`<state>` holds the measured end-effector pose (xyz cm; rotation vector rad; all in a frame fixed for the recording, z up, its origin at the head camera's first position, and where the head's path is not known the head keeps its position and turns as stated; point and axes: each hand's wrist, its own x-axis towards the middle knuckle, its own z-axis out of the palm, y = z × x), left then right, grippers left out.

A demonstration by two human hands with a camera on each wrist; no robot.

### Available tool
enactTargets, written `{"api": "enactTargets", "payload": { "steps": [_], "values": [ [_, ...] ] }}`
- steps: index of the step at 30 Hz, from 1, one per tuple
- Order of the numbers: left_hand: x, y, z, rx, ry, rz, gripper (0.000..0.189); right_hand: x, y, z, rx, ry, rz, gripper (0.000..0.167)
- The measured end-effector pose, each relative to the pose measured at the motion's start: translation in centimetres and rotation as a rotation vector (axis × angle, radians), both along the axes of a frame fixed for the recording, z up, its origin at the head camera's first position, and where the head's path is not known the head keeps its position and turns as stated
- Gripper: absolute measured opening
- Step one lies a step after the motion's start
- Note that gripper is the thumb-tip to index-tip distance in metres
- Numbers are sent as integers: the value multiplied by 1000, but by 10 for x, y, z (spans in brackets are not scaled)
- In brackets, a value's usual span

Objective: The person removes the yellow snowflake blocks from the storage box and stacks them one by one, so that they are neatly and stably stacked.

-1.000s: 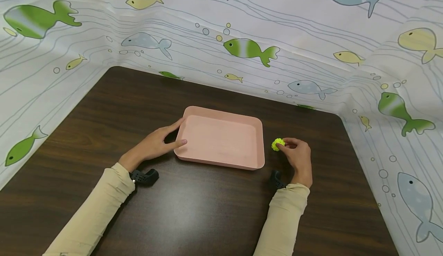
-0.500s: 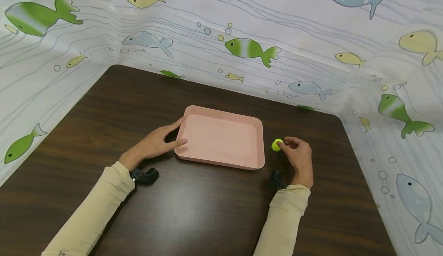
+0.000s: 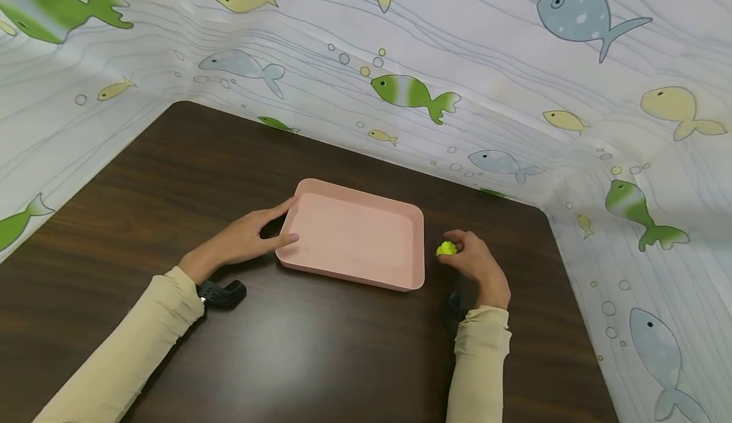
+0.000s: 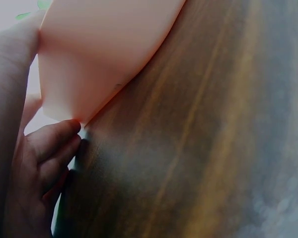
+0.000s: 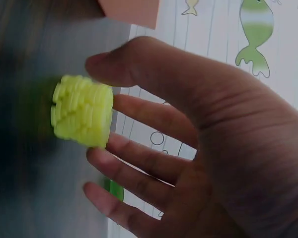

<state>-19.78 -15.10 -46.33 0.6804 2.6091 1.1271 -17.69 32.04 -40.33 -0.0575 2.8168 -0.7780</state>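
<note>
A shallow pink tray [image 3: 351,235] lies on the dark wooden table. My left hand [image 3: 246,239] holds its left end, thumb over the rim and fingers along the outside; the left wrist view shows bent fingers [image 4: 54,144] at the tray's outer wall. Just right of the tray sits a small bright yellow knobbly block [image 5: 83,110], rather like a chunk of corn cob. Around it my right hand [image 3: 477,264] is spread, thumb on the near side and fingers on the far side. Whether the thumb or fingertips touch the block I cannot tell.
A white sheet [image 3: 320,93] printed with fish stands as a wall along the table's back and both sides. Dark straps [image 3: 223,294] sit at the wrists. Bare dark tabletop [image 3: 320,347] stretches in front of the tray.
The right thumb and fingers have parted from a pinch on the yellow block and now stand wider around it. The whole view has shifted slightly; the left hand keeps its hold on the tray.
</note>
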Motion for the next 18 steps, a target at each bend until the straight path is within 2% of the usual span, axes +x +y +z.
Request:
{"api": "enactTargets", "payload": {
  "steps": [6,12,18],
  "values": [
    [1,-2,2,-6,5,5,84,-5,2,-3,52,-31,74,55],
    [1,-1,2,-11,6,6,84,-10,2,-4,87,-59,67,52],
    [0,1,1,-7,6,3,84,-14,2,-4,118,-56,100,47]
  ]
}}
